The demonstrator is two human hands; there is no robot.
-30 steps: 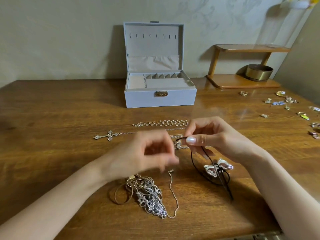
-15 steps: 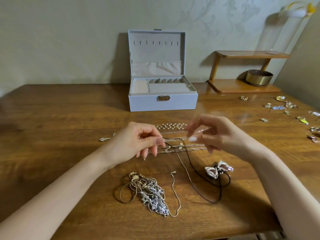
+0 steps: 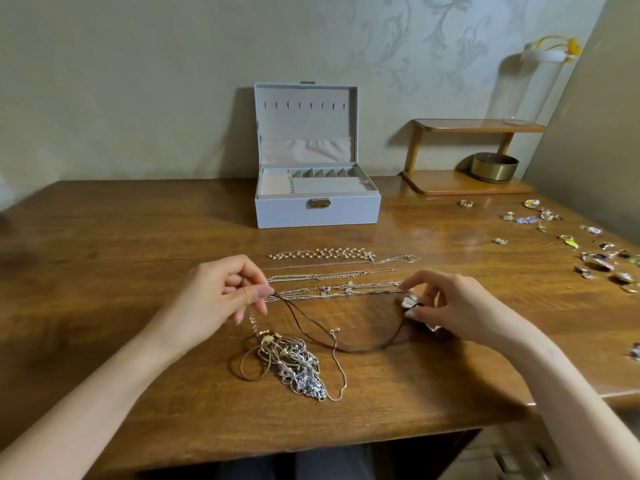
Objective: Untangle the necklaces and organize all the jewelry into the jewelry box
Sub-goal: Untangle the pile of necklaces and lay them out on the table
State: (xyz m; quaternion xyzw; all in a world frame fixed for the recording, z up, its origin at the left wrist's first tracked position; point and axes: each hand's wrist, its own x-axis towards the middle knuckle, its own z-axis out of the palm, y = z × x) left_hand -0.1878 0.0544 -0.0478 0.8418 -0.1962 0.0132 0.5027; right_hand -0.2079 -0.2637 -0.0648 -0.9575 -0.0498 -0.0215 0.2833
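On the brown wooden table [image 3: 104, 271], a thin dark cord necklace [image 3: 360, 350] was pinched at each end by the fingers of the left hand [image 3: 221, 299] and right hand [image 3: 453, 306], and its slack loop could be snagged on the tangled heap of metal chains [image 3: 294, 368] just beside it.
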